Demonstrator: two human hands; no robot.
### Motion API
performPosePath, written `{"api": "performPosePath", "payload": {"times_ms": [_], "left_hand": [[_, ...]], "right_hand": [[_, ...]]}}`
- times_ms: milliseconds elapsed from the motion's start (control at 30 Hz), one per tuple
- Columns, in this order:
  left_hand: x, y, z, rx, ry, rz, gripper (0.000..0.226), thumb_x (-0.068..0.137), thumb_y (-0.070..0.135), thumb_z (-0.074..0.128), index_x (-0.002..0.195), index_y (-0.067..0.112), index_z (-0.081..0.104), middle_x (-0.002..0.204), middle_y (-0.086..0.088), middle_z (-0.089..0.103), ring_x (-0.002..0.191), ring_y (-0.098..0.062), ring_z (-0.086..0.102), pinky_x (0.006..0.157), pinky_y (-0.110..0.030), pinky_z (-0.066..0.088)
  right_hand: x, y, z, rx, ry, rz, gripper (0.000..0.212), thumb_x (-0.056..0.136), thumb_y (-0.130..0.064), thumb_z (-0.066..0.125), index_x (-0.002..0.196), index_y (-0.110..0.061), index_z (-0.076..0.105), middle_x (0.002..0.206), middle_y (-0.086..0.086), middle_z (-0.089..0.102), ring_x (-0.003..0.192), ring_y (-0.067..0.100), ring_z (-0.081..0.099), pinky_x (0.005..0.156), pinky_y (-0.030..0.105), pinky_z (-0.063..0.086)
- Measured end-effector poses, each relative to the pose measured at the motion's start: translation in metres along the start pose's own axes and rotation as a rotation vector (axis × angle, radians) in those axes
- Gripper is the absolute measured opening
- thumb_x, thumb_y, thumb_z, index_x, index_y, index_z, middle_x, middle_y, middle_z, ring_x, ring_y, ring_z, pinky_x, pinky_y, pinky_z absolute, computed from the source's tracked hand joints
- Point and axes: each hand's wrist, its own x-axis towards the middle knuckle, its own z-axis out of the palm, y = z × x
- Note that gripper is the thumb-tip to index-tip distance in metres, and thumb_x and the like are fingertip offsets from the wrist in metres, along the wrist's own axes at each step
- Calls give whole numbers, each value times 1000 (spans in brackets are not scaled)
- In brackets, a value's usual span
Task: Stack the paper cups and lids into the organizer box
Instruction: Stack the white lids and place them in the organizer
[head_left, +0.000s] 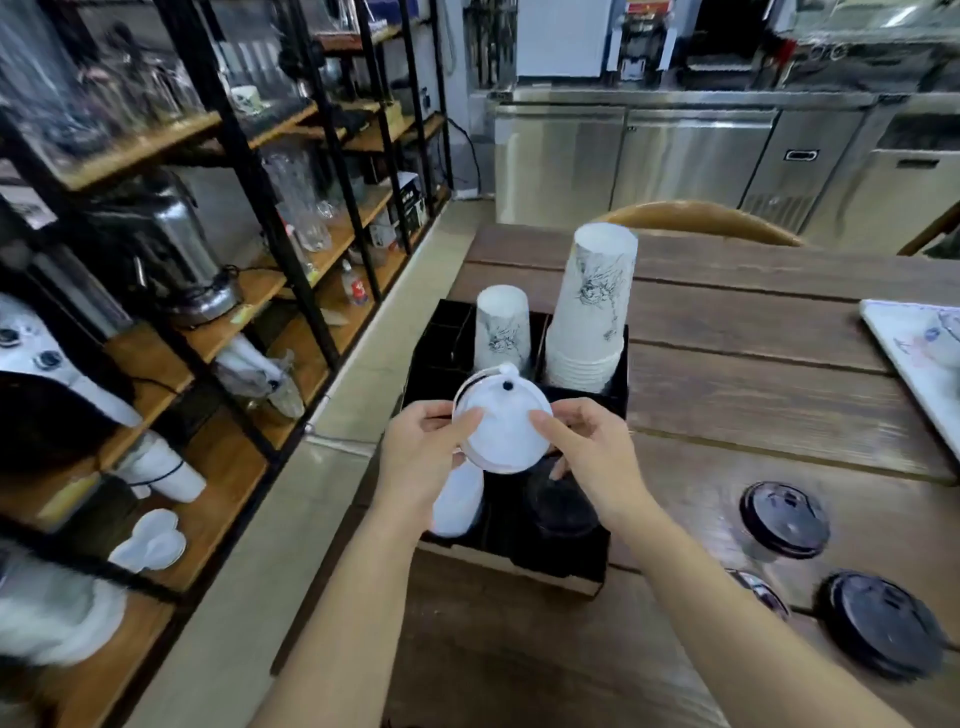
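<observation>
While both hands hold one white lid (501, 434) between them above the black organizer box (615, 358), the relation that matters is straight down: the stack of white lids (457, 506) stands in the near left compartment, at about seven o'clock from the held lid and just under the left hand (415, 457). That hand pinches the lid's left edge with thumb on top and fingers beneath, and it looks the nearer of the two to the stack. The lid is tilted, its face turned toward the camera, so I judge it must be levelled before it can seat on the pile. At twelve o'clock from the lid a short stack of paper cups (503, 332) stands upside down in the box, and at one o'clock a taller stack of cups (597, 312) does the same. The right hand (589, 457) grips the lid's right edge, thumb across its top. Beneath that hand a stack of black lids (561, 506) fills the near right compartment. Farther right, at four o'clock on the wooden table (727, 364), loose black lids (784, 519) lie well apart from the box. The cups carry a dark ink-like drawing; I can read no brand or writing anywhere.
</observation>
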Motion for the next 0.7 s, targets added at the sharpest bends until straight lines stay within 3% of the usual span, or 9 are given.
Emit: {"api": "performPosePath", "payload": {"times_ms": [133, 267, 400, 567, 700], "left_hand": [[17, -9, -33, 54, 83, -60, 38, 83, 14, 69, 116, 3, 54, 91, -3, 56, 93, -26, 58, 66, -29, 54], [25, -27, -55, 175, 86, -102, 18, 84, 11, 66, 100, 10, 58, 97, -6, 59, 97, -29, 61, 75, -42, 58], [25, -38, -62, 263, 80, -90, 13, 84, 7, 62, 92, 17, 59, 96, -7, 63, 92, -31, 64, 79, -51, 58], [30, -49, -64, 325, 92, -79, 11, 80, 16, 63, 88, 24, 63, 94, -7, 68, 93, -30, 65, 83, -52, 55], [27, -51, -65, 402, 93, -58, 15, 82, 17, 63, 97, 18, 65, 94, -5, 67, 95, -27, 64, 85, -48, 55]], "right_hand": [[3, 5, 39, -121, -91, 86, 23, 84, -25, 66, 95, -5, 63, 79, 8, 63, 65, 16, 60, 52, 31, 54], [7, 11, 61, -267, -130, 106, 26, 85, -28, 64, 103, -9, 62, 72, 7, 63, 63, 17, 60, 58, 32, 56], [12, 15, 73, -391, -191, 150, 31, 87, -29, 60, 110, -8, 62, 83, 7, 63, 69, 18, 59, 56, 27, 55], [19, 22, 77, -501, -191, 192, 33, 88, -36, 57, 110, -11, 63, 84, 5, 65, 69, 27, 68, 71, 44, 59], [19, 24, 75, -515, -217, 181, 27, 88, -32, 58, 101, -10, 66, 74, 1, 62, 63, 25, 66, 74, 48, 58]]}}
